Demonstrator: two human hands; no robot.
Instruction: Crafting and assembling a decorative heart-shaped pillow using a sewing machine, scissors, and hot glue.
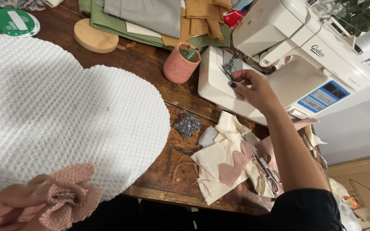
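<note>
My left hand (pixel 5 209) is at the bottom left, closed on a bunched piece of pink woven fabric (pixel 67 196) that rests on the edge of a large white waffle-textured heart-shaped cushion (pixel 61 111). My right hand (pixel 253 87) reaches to the needle area (pixel 230 66) of a white sewing machine (pixel 305 51), its fingertips pinched at the presser foot. Whether it grips anything there is hidden by the fingers.
On the wooden table (pixel 159 175) lie cream fabric scraps (pixel 217 162), a pink heart-shaped cutout (pixel 234 167), scissors (pixel 264 167), a silvery sequin patch (pixel 188 125) and a pink cup (pixel 180 64). Folded green, grey and mustard fabrics (pixel 159 19) are stacked at the back beside a wooden disc (pixel 95 37).
</note>
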